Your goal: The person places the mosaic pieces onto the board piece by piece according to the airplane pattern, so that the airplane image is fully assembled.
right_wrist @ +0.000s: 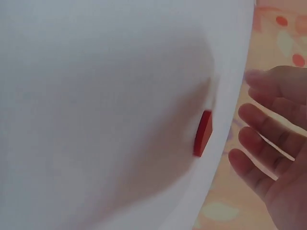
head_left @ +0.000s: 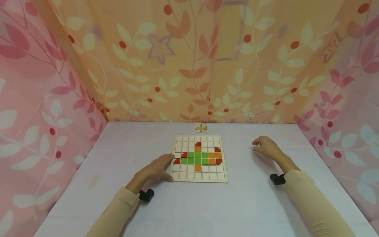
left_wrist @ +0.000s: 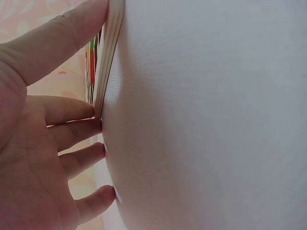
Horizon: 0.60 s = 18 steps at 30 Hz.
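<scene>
A square wooden board [head_left: 187, 175] marked with a grid lies on the table. Green squares [head_left: 198, 158], orange squares [head_left: 197, 168] and red quarter-round pieces [head_left: 198, 144] fill some of its cells. Along the board's left edge rests my left hand [head_left: 157, 168], thumb near the front corner and fingers extended; the left wrist view shows thumb and fingertips at the layered wooden edge. My right hand [head_left: 268, 148] is off to the right with loosely bent fingers, holding nothing. In the right wrist view a red piece [right_wrist: 202, 134] lies on the table near those fingers; the head view hides it.
Behind the board lies a small card [head_left: 201, 127] with a similar coloured pattern on a grid. A white cloth [head_left: 133, 141] covers the table. Flowered curtains [head_left: 189, 65] hang at the back and both sides. Each wrist wears a small black device [head_left: 277, 179].
</scene>
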Available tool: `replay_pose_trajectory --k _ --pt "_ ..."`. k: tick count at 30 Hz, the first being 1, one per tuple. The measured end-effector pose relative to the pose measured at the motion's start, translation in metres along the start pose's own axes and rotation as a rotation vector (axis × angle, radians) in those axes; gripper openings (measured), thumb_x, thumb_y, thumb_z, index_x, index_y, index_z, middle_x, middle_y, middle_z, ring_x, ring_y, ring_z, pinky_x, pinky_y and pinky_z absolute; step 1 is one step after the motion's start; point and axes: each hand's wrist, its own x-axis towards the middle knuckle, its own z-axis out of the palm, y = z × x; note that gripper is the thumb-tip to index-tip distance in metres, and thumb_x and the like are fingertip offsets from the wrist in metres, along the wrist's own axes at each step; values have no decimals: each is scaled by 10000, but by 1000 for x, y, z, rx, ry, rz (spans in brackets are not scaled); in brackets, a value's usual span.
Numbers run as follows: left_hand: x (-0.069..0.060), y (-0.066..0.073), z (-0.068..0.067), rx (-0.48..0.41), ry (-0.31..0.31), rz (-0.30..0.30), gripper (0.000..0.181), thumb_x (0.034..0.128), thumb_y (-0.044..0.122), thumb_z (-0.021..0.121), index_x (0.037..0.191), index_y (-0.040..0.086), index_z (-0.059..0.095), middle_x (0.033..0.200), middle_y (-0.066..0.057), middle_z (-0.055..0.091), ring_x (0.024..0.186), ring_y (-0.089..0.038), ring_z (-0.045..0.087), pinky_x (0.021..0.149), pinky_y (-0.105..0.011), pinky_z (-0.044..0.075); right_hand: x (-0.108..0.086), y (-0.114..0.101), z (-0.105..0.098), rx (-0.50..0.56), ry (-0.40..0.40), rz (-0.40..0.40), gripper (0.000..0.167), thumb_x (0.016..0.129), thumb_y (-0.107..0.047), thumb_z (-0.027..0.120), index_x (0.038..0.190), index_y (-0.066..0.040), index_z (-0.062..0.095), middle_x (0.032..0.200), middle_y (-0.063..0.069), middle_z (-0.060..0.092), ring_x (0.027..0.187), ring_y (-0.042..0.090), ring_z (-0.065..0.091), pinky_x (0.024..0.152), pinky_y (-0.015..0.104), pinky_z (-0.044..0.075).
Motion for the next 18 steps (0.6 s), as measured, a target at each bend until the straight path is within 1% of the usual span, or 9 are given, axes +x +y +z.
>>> replay_pose_trajectory --k 3,8,11,14,18 --pt "0 0 0 3 2 -4 1015 711 305 864 1527 71 307 1607 -123 277 1504 -347 190 1183 -591 207 -2 8 0 14 -20 0 235 791 38 597 991 69 717 978 243 681 910 385 615 818 527 498" --pt "1 0 0 2 -1 -20 1020 706 305 867 1527 74 307 1608 -123 275 1505 -347 187 1187 -589 199 -5 22 3 -10 -46 -24 246 756 106 572 941 50 725 987 234 700 960 406 625 891 562 486" --pt "1 1 1 1 -3 -25 1023 708 310 867 1530 79 303 1609 -119 274 1506 -341 187 1188 -588 199 -7 27 4 -5 -65 11 264 763 100 565 960 37 730 1003 230 691 986 409 612 920 577 471" --pt "2 0 2 3 -4 -27 1023 709 309 866 1531 81 302 1609 -118 273 1507 -340 185 1189 -587 197 -8 31 3 2 -73 43 262 773 70 580 987 44 727 985 221 677 948 381 601 910 573 472" --pt "1 0 2 4 0 -24 1028 703 310 870 1530 79 304 1608 -117 277 1507 -341 187 1190 -585 199 -11 34 1 -8 -64 48 257 761 32 619 995 59 721 921 187 662 857 308 585 846 521 491"
